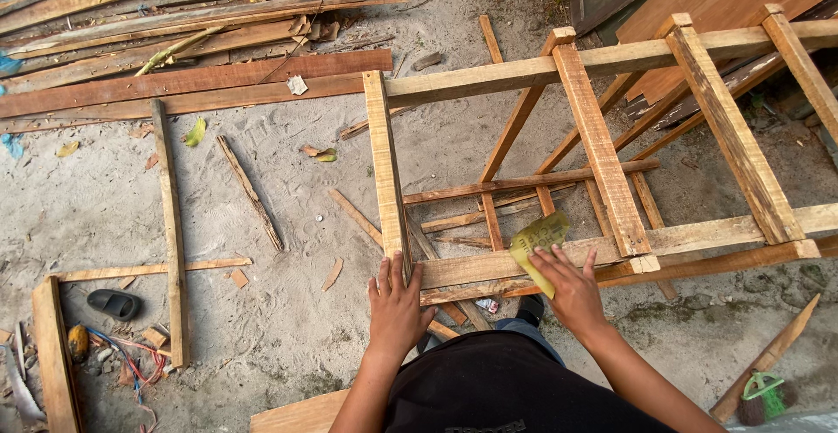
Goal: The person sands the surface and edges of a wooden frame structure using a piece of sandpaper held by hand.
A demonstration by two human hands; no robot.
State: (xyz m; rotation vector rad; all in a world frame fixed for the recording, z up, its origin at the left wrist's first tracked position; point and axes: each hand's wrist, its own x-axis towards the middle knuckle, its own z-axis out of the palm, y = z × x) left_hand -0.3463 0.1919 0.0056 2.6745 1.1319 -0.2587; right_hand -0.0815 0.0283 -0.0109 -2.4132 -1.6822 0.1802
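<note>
A wooden frame [602, 149] of rails and cross slats stands in front of me over sandy ground. My left hand [397, 302] lies flat with spread fingers on the frame's near left corner, at the base of its end slat [385, 162]. My right hand [572, 289] presses a yellow-green sheet of sandpaper [537, 241] against the near rail [698, 237], fingers spread over the sheet's lower part. The upper half of the sandpaper sticks out beyond my fingers.
Long planks [183, 79] lie piled at the back left, and loose battens [170, 223] lie on the sand. A black sandal [113, 304] sits at the left. A small green-topped brush [764, 395] is at the lower right. A board edge [301, 414] lies by my legs.
</note>
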